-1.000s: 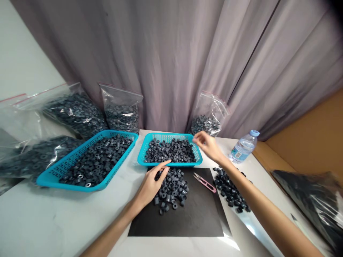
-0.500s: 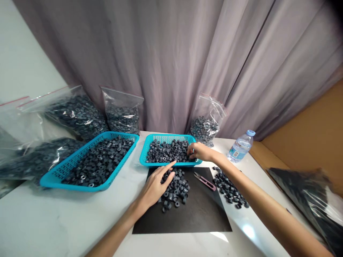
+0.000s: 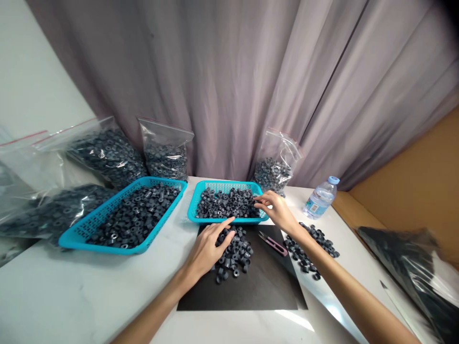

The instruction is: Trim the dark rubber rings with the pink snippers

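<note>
My left hand (image 3: 211, 246), fingers apart, rests beside and partly over a pile of small dark grey plastic rings (image 3: 234, 255). The pile lies on a black mat (image 3: 265, 286). One fingertip of this hand reaches the front rim of a blue plastic basket (image 3: 191, 206). At that basket's right end is my right hand (image 3: 278, 209), its thumb and fingers drawn together. Whatever is between those fingertips is too dark and small to make out. More of the rings (image 3: 225, 204) fill the basket. Pink-handled thread snips (image 3: 274, 244) lie on the mat below my right hand.
A larger blue basket (image 3: 68, 241) of rings stands left. Clear zip bags of rings, one (image 3: 167, 155) behind it and one (image 3: 274, 167) behind the smaller basket, lean near the curtain. Loose rings (image 3: 304, 253), a water bottle (image 3: 321, 198) and a dark plastic bag (image 3: 405, 263) are at right.
My right hand has drawn up and slightly right, out of the rings at the basket's right end. My left hand stays over the pile. The view has shifted slightly.
</note>
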{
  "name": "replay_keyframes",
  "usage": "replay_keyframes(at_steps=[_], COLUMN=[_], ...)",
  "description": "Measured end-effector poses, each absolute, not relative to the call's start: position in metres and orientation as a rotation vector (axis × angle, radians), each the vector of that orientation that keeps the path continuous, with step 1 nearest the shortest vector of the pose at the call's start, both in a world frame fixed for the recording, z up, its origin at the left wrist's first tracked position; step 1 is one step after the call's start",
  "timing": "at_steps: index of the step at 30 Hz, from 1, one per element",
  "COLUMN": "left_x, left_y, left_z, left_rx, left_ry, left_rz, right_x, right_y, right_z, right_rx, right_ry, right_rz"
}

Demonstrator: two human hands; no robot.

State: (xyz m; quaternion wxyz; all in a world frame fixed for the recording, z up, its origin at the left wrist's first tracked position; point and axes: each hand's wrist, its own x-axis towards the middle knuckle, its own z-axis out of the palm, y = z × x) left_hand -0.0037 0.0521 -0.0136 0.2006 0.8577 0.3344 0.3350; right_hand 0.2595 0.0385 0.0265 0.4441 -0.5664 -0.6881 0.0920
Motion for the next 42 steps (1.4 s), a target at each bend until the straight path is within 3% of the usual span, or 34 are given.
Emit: replay_keyframes(at_steps=[8,15,23,32,42], left_x=[-0.005,-0.006,0.005,0.009,0.014], left_y=[0.051,0.048,0.026,0.003,0.025], left_z=[-0.01,-0.011,0.003,0.011,-0.008], left_rx=[2.411,2.468,2.553,2.629,2.46], left_ry=[0.93,0.912,0.848,0.63,0.708], left_rz=[0.941,0.943,0.943,0.549,0.712], right_x=[0.241,0.2,0.186,0.188,0.189], right_y=[-0.005,-0.069,-0.074,-0.073,-0.072], right_z=[0.033,-0.013,-0.05,-0.058,-0.046], right_rx=[-1.318,-1.369,-1.269,-1.206,-1.252], right_ry=[-1.508,-1.594,-1.645,-1.591,-1.419], right_rz=[0.382,0.643,0.47,0.528,0.627])
